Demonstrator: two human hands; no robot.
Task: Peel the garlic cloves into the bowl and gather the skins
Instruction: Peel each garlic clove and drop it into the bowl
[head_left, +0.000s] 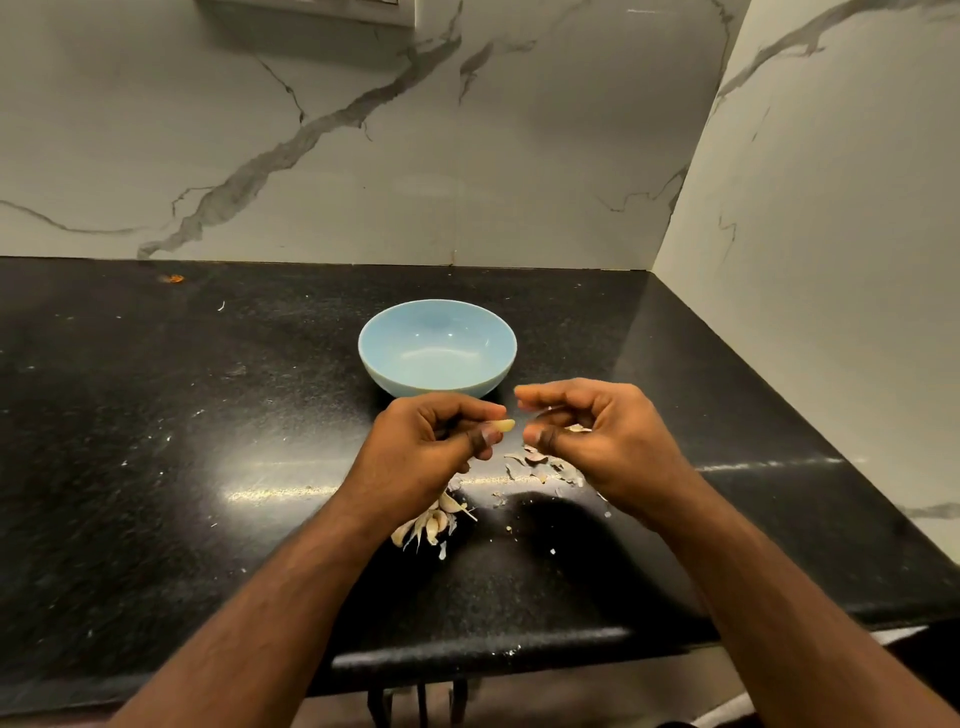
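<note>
A light blue bowl (437, 347) stands on the black counter, and I see nothing inside it. Just in front of it my left hand (434, 447) pinches a pale garlic clove (505, 426) between thumb and fingers, its tip poking out to the right. My right hand (597, 441) hovers beside it with curled fingers and holds a scrap of papery skin (576, 428). Loose skins (540, 462) lie on the counter under my right hand. A small heap of unpeeled cloves (428, 522) lies below my left wrist, partly hidden by it.
The black speckled counter (208, 441) runs to a marble wall (363, 156) at the back and another at the right. Its front edge (467, 660) is near my forearms. A small orange scrap (174, 279) lies at the far left back.
</note>
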